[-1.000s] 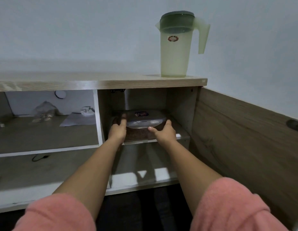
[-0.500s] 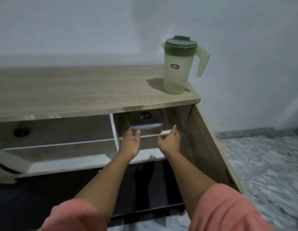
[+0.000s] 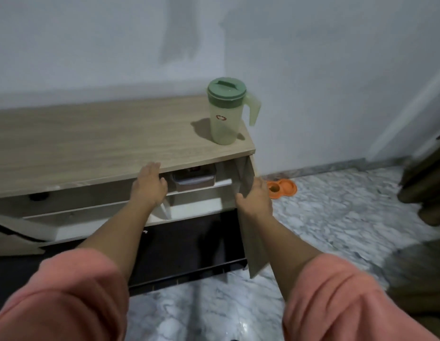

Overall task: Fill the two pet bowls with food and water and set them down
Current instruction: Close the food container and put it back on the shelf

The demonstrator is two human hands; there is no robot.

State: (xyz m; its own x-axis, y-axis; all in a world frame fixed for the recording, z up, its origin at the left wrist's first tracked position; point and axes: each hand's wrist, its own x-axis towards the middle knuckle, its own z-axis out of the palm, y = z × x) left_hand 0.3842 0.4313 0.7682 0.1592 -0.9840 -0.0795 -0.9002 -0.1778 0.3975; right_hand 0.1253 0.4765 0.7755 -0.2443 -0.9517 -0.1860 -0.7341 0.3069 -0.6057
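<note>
Comparing the head view with the frames before it: both hands have come off the box (image 3: 193, 179) and drawn back out of the cabinet. The box remains on its shelf at frame centre, under the worktop (image 3: 91, 148), with brown contents showing through its wall.

The left hand (image 3: 148, 185) hangs in front of the shelf opening with fingers relaxed and extended, holding nothing. The right hand (image 3: 254, 195) rests against the edge of the open door (image 3: 251, 230); whether its fingers curl round that edge cannot be told.

The viewpoint has risen, bringing the orange bowls (image 3: 281, 188) into view on the floor, right of centre, beside the cabinet. The jug (image 3: 225, 112) stands upright with lid on at the worktop's right end.

Judgement: the food has not been taken out, and no filling has begun.
</note>
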